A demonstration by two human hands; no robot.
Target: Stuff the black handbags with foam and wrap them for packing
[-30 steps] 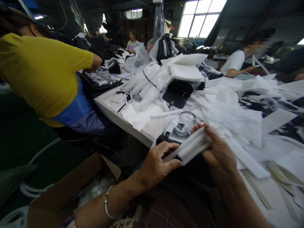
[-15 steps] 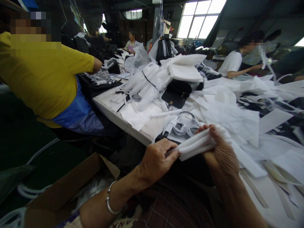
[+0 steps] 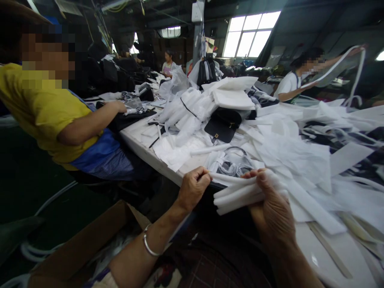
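Note:
My right hand (image 3: 271, 208) is closed round a bundle of white foam strips (image 3: 238, 194) held over the near table edge. My left hand (image 3: 194, 188), with a silver bangle on the wrist, pinches the end of one strip at the bundle's top and holds it a little apart from the rest. Just behind the bundle lie coiled clear-wrapped straps (image 3: 234, 164). A black handbag (image 3: 223, 124) rests farther back among heaps of white foam sheets (image 3: 234, 98).
The long white table (image 3: 144, 146) is littered with white strips and sheets. A person in a yellow top (image 3: 45, 116) sits at the left, hand on the table. A person in white (image 3: 289, 84) lifts a long strip at the far right. An open cardboard box (image 3: 81, 244) stands beside my knee.
My left hand has moved up and left, drawing one strip out from the bundle's top. The person in yellow has turned toward the table; the far person has raised a strip high.

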